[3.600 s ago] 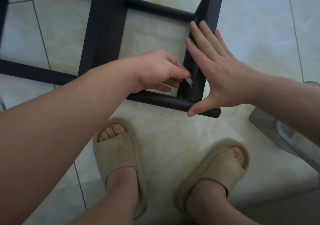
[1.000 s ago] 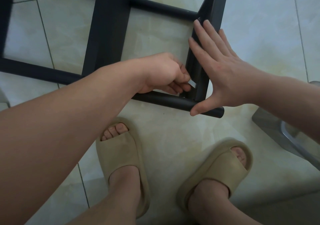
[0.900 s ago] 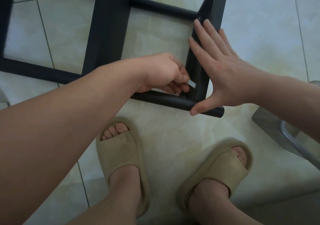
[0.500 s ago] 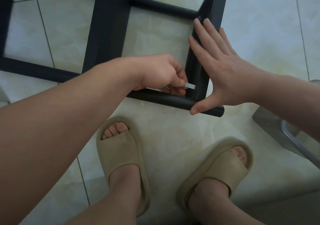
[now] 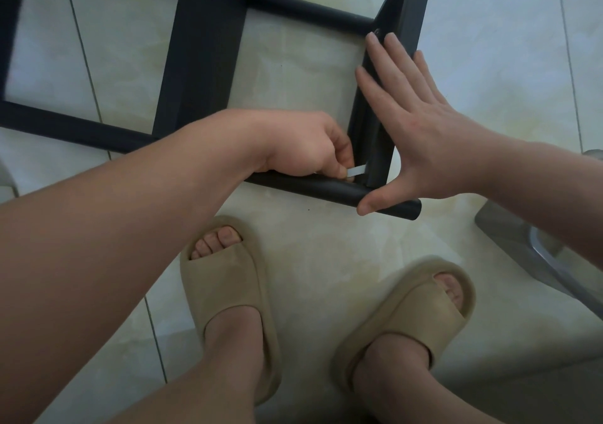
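Where the black frame point(image 5: 202, 64) lies on the tiled floor point(image 5: 310, 260), we see from the head view our left hand point(image 5: 303, 144) curled tight, thumb and fingers pinching a small silver tool point(image 5: 356, 171) whose tip points into the frame's near right corner. Our right hand point(image 5: 421, 142) is spread flat: its straight fingers point(image 5: 385, 74) lie along the upright bar point(image 5: 375, 142), and the thumb rests on the tube point(image 5: 310, 187) near its end. Two tan slippers point(image 5: 228, 280) stand just below the frame.
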The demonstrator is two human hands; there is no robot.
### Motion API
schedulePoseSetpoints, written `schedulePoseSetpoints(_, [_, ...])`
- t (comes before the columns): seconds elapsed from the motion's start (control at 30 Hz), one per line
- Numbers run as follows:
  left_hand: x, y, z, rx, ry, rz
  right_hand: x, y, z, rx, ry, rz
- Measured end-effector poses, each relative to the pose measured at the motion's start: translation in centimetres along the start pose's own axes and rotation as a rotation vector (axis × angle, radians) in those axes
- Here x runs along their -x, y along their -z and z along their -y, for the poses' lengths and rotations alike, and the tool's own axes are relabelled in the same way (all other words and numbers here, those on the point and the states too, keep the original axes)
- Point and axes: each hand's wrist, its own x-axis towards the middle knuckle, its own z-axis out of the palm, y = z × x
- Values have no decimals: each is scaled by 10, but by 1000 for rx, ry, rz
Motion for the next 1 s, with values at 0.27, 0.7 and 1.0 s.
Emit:
schedulePoseSetpoints(0.27, [-2, 4, 6, -43, -30, -145, 0, 0, 1, -2, 3, -4])
schedulePoseSetpoints(0.7, [-8, 0, -4, 266, -10, -156, 0, -1, 0, 0, 9, -7])
schedulePoseSetpoints(1.0, [-15, -6, -5, 555, 32, -188, -1, -1, 0, -8, 10, -10])
